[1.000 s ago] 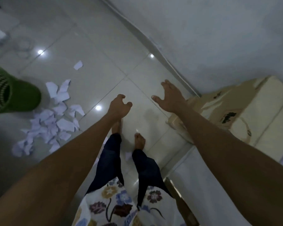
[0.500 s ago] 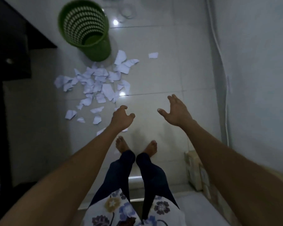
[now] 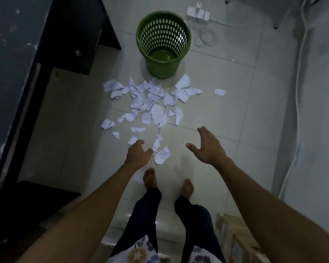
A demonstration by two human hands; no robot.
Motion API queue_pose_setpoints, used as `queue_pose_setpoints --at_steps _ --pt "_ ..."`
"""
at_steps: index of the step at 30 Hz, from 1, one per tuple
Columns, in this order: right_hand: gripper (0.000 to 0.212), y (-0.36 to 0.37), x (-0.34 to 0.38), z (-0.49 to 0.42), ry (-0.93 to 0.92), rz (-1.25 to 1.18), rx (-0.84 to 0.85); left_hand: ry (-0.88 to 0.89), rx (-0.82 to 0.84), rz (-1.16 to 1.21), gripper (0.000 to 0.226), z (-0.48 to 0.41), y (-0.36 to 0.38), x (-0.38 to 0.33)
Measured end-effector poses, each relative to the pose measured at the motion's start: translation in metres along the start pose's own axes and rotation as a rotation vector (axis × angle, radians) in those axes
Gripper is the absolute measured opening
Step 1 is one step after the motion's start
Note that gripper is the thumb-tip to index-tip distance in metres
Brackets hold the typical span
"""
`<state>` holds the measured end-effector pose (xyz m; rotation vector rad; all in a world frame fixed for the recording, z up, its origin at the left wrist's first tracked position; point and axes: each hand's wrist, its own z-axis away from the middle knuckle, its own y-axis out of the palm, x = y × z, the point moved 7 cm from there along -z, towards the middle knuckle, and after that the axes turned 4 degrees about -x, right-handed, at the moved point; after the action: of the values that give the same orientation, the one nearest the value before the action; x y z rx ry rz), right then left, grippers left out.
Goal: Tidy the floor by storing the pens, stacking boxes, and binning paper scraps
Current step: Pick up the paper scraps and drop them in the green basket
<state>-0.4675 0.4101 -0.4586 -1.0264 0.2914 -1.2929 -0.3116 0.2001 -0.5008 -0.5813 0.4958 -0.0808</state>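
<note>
Hands (image 3: 173,152) apparently empty: right spread, left curled above paper scraps (image 3: 150,99).

Floor (image 3: 226,103): pale glossy tiles with thin grout lines; green perforated waste bin (image 3: 163,44) standing upright on it, mouth open; torn white paper scraps (image 3: 148,99) scattered in a loose spread from the bin's base toward the viewer, one scrap (image 3: 220,92) lying apart to the right; white power strip (image 3: 198,14) with coiled cable (image 3: 205,37) beyond the bin; two bare feet (image 3: 150,180) planted near the closest scraps; cardboard boxes (image 3: 235,242) at lower right edge; dark desk (image 3: 27,73) along the left.
</note>
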Motion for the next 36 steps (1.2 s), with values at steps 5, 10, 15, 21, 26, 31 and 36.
queue_pose_setpoints --at_steps 5,10,15,21,26,31,36 --pt "0.087 0.011 0.003 -0.030 -0.108 0.038 0.031 -0.049 -0.049 0.060 0.058 -0.008 0.013 0.014" --pt "0.091 0.054 -0.026 -0.068 -0.173 0.122 0.093 -0.110 -0.173 0.166 0.055 -0.035 0.039 0.035" --pt "0.094 0.121 -0.062 -0.105 -0.204 0.177 0.174 -0.209 -0.172 0.168 0.049 -0.077 0.086 0.089" --pt "0.096 0.218 -0.091 -0.167 -0.236 0.231 0.199 -0.336 -0.203 0.154 0.057 -0.141 0.141 0.169" --pt "0.100 0.312 -0.106 -0.214 -0.264 0.257 0.246 -0.412 -0.212 0.142 0.052 -0.208 0.182 0.239" --pt "0.107 0.392 -0.103 -0.253 -0.370 0.274 0.268 -0.525 -0.241 0.198 0.047 -0.262 0.218 0.300" --pt "0.112 0.455 -0.094 -0.276 -0.517 0.316 0.268 -0.594 -0.315 0.161 0.055 -0.299 0.244 0.333"
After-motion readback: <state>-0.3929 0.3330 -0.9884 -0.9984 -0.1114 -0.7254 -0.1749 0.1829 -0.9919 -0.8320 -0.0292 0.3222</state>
